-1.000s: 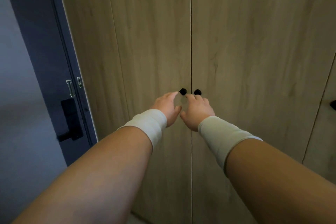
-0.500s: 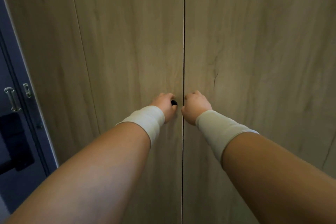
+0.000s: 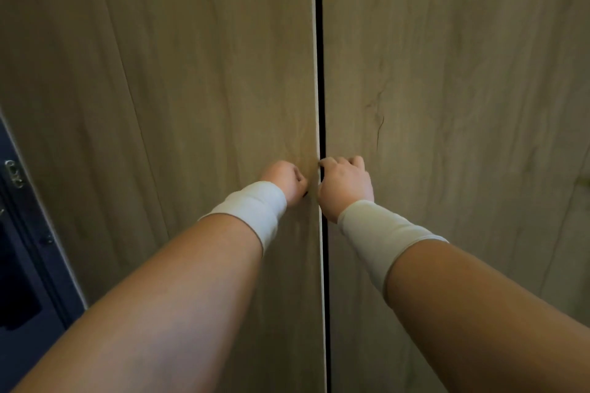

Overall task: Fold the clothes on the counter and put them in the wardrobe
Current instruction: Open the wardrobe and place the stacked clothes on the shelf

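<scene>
Since half a second ago the seam between the wardrobe doors [image 3: 198, 80] has widened to a dark gap. Left hand [image 3: 284, 180] grips its knob, a dark sliver showing under the fingers; right hand [image 3: 346, 183] curls round the hidden right knob beside the gap.
</scene>
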`<state>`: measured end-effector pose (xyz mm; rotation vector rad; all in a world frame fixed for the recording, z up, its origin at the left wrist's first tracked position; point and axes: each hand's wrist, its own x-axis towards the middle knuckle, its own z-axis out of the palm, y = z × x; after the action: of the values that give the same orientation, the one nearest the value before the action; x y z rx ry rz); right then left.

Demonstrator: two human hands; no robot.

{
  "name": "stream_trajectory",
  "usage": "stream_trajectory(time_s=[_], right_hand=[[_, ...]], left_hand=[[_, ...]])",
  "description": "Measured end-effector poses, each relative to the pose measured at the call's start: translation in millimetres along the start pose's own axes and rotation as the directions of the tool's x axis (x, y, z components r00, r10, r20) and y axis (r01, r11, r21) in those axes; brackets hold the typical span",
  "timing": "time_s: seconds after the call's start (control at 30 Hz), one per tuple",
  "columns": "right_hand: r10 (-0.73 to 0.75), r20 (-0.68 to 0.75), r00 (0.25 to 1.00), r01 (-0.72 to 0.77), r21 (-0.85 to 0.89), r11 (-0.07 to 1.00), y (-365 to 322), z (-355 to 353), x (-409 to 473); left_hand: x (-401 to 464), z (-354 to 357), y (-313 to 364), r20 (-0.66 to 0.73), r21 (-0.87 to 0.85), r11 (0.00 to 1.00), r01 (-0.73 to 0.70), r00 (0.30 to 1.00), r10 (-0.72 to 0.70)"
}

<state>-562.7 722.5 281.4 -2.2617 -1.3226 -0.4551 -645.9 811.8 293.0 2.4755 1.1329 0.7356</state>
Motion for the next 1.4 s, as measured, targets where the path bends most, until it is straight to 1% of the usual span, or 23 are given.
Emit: stream_trajectory(time_s=[0.13,0.23,0.33,0.4,0.5,0.6,0.67,0.77,0.83,0.9,1.03,1.1,1.17,1.2,1.27,1.4], right_hand=[[0.104,0.105,0.989,-0.128,0.257,0.958,-40,-16,-28],[0.102,0.081,0.992,-0.124,0.342,0.932,-71,-27,-61],[0.0,0.018,1.0,-0.006,0.334,0.943,-107,-40,-97],[-0.088,-0.002,0.996,0.084,0.334,0.939,-133,-46,-116],[-0.203,0.033,0.979,0.183,0.316,0.931,-185,-48,-139],[-0.264,0.127,0.956,0.216,0.306,0.927,-234,-41,-154],[-0.309,0.185,0.933,0.237,0.328,0.914,-262,-32,-162],[-0.375,0.213,0.902,0.285,0.359,0.889,-295,-23,-174],[-0.396,0.224,0.89,0.291,0.388,0.875,-313,-17,-178],[-0.399,0.227,0.889,0.293,0.389,0.873,-324,-12,-179],[-0.411,0.254,0.876,0.305,0.37,0.877,-336,-6,-178],[-0.411,0.255,0.875,0.304,0.372,0.877,-339,-3,-178],[-0.412,0.248,0.877,0.303,0.378,0.875,-339,-2,-177],[-0.41,0.245,0.878,0.304,0.376,0.875,-337,-2,-176],[-0.402,0.235,0.885,0.305,0.36,0.882,-329,-3,-174],[-0.31,0.219,0.925,0.238,0.302,0.923,-284,-9,-163]], left_hand=[[-47,-33,-21,0.064,-0.152,0.988,0.0,0.998,0.01],[-87,-61,-40,0.059,-0.194,0.981,0.025,0.998,-0.014],[-124,-92,-63,0.032,-0.198,0.979,0.041,0.999,-0.035],[-147,-113,-81,0.011,-0.151,0.987,0.049,0.999,-0.048],[-185,-149,-118,-0.026,-0.119,0.989,0.086,0.996,-0.09],[-215,-180,-155,-0.097,-0.055,0.992,0.115,0.988,-0.12],[-234,-196,-172,-0.132,-0.028,0.986,0.167,0.977,-0.169],[-253,-212,-192,-0.181,0.035,0.963,0.268,0.949,-0.258],[-261,-219,-204,-0.208,0.021,0.941,0.339,0.922,-0.327],[-265,-222,-212,-0.237,-0.035,0.914,0.405,0.885,-0.401],[-269,-226,-228,-0.299,-0.089,0.892,0.443,0.842,-0.448],[-270,-224,-234,-0.314,-0.056,0.894,0.444,0.843,-0.438],[-270,-221,-239,-0.324,0.043,0.899,0.436,0.857,-0.401],[-269,-219,-241,-0.329,0.11,0.904,0.413,0.873,-0.359],[-262,-214,-238,-0.292,0.203,0.922,0.33,0.919,-0.265],[-235,-189,-202,-0.175,0.231,0.956,0.178,0.975,-0.14]])
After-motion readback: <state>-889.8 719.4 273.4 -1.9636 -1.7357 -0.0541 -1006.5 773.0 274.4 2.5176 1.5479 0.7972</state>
